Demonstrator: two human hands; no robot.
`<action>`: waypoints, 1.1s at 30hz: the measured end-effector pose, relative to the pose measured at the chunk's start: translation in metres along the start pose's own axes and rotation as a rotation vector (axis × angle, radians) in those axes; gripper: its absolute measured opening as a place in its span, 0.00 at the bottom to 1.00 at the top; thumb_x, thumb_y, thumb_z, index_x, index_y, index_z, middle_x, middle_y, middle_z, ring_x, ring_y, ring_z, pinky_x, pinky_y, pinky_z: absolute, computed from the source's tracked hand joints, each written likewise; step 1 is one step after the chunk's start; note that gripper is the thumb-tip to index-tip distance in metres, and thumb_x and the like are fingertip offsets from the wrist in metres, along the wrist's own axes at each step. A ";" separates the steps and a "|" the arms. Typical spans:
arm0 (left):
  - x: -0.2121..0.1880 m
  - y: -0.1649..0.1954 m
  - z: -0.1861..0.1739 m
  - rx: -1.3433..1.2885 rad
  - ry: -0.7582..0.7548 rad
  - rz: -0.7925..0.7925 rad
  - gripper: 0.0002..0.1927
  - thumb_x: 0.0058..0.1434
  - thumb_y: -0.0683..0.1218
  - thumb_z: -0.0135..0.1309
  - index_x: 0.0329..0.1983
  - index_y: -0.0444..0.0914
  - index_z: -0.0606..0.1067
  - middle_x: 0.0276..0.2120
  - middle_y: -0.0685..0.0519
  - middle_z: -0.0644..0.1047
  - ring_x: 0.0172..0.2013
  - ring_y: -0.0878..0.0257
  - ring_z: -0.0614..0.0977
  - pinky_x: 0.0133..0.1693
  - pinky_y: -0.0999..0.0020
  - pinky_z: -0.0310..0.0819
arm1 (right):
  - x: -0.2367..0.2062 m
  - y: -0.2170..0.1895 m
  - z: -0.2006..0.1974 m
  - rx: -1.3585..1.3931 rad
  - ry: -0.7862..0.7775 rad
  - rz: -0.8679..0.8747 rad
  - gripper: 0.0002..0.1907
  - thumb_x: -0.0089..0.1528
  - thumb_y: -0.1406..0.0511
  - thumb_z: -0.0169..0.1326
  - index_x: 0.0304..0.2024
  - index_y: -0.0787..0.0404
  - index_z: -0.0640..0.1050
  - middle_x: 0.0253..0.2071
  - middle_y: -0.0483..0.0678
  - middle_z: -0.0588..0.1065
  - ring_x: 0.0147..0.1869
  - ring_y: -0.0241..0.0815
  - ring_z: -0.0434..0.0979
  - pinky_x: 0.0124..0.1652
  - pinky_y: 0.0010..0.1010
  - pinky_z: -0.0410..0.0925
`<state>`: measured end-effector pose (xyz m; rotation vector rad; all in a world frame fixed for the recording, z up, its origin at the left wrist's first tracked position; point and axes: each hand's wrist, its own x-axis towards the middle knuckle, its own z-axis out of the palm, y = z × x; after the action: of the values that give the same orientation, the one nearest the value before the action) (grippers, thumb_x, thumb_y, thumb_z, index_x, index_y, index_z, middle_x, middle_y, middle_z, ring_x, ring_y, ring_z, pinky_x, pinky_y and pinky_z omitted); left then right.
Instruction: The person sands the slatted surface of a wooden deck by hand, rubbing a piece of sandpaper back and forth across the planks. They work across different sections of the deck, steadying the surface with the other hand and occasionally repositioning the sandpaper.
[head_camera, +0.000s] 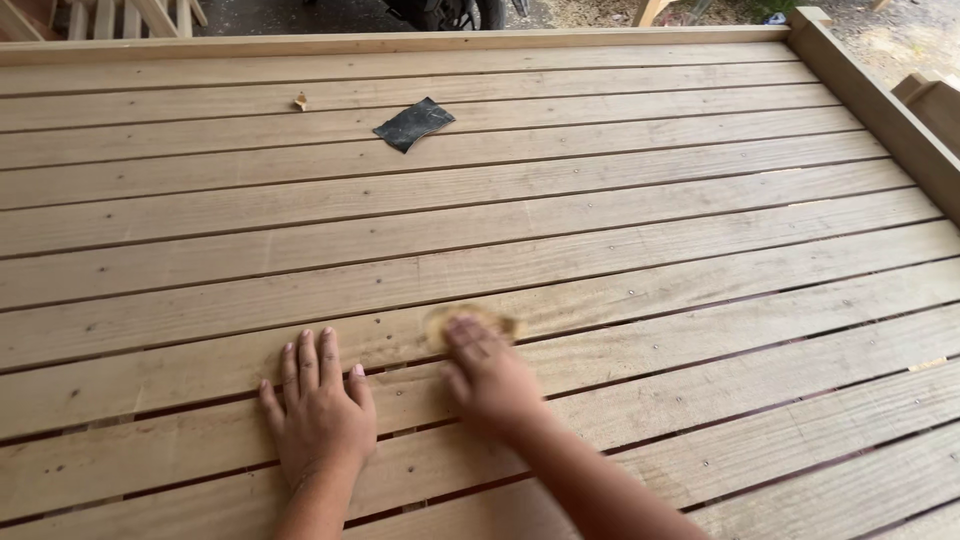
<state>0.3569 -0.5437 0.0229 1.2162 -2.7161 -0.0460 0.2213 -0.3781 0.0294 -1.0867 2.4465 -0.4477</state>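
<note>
Down near the bottom edge of the view, both hands are sitting on a big slatted wooden platform (600, 215), pale planks running side to side with thin gaps between them and small screw heads dotted along.

The left hand (318, 415) is lying flat, palm down, fingers spread a little and pointing away from the person. Its grip is wide open and holding nothing, just pressing on a plank. The right hand (490, 378) is just beside it, a bit further up the boards, and its fingers are pressing down on a small tan piece of sandpaper (470, 322). That piece is looking blurry, so the exact shape is hard to make out, but it is peeking out past the fingertips, flat against the wood. So the right grip is more of a flat press on the paper than a pinch.

Well apart from the hands, up toward the far side, a dark grey sheet of sandpaper (414, 123) is lying loose on the planks, one edge curling slightly. Left of it, a tiny wood chip (301, 101) is sitting on a board. A raised wooden rail (880, 110) is running along the right side.
</note>
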 end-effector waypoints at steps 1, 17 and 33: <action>0.000 0.001 0.000 0.007 0.002 -0.006 0.33 0.66 0.60 0.35 0.75 0.51 0.55 0.74 0.58 0.54 0.73 0.61 0.53 0.70 0.48 0.37 | 0.006 0.035 -0.018 -0.007 0.089 0.157 0.31 0.70 0.54 0.36 0.74 0.56 0.53 0.78 0.45 0.50 0.82 0.40 0.43 0.75 0.34 0.40; 0.002 0.000 -0.005 -0.039 -0.006 -0.040 0.28 0.70 0.55 0.33 0.74 0.49 0.57 0.74 0.61 0.57 0.73 0.65 0.54 0.71 0.52 0.40 | 0.000 -0.043 0.031 -0.139 0.151 -0.250 0.33 0.70 0.53 0.34 0.74 0.63 0.54 0.78 0.52 0.50 0.82 0.47 0.42 0.74 0.40 0.39; 0.002 0.003 -0.008 -0.101 0.037 -0.034 0.29 0.69 0.55 0.34 0.73 0.47 0.59 0.72 0.58 0.59 0.72 0.62 0.56 0.69 0.50 0.40 | -0.014 -0.039 0.040 -0.199 0.210 -0.336 0.33 0.70 0.54 0.36 0.72 0.68 0.57 0.75 0.58 0.54 0.80 0.52 0.44 0.73 0.42 0.40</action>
<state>0.3547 -0.5429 0.0318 1.2217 -2.6272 -0.1615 0.2742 -0.3973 0.0168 -1.6227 2.5338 -0.4461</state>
